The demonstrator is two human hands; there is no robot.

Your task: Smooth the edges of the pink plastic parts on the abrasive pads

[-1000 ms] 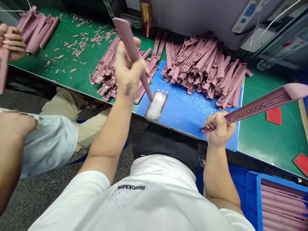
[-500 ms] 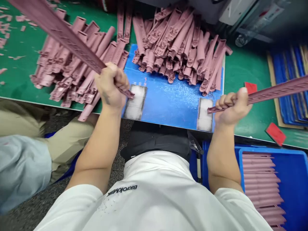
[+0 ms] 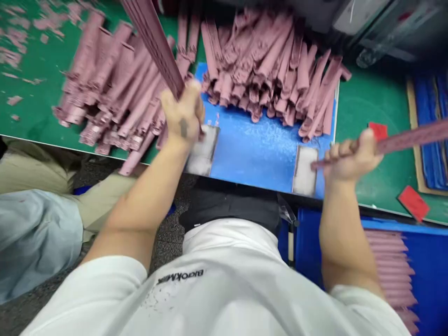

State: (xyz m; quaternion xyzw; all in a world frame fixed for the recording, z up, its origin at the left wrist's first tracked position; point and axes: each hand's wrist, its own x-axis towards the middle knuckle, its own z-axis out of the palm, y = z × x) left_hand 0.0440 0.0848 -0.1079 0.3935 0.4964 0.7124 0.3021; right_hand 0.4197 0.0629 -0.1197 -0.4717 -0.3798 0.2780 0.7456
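Observation:
My left hand (image 3: pixel 184 112) is closed round the lower end of a long pink plastic strip (image 3: pixel 156 44), which slants up and away to the top edge. That fist is above the left pale pad (image 3: pixel 205 151) on the blue board (image 3: pixel 252 149). On the right, my right hand (image 3: pixel 352 156) grips a second pink strip (image 3: pixel 413 140). Its short end pokes out over the right pale pad (image 3: pixel 305 172), and its long part runs out at the right edge. Both hands and strips are somewhat blurred.
Pink parts lie in a left heap (image 3: pixel 115 88) and a back heap (image 3: pixel 266 60) on the green table (image 3: pixel 364 98). Pink scraps are at far left. A blue bin (image 3: pixel 430 280) holds a row of pink pieces. Red pieces (image 3: pixel 413 203) lie nearby. A person's legs (image 3: pixel 38 233) are at left.
The left strip has swung to a steeper angle, and my left hand has turned with it. My right hand has shifted slightly right with its strip. The view has moved a little.

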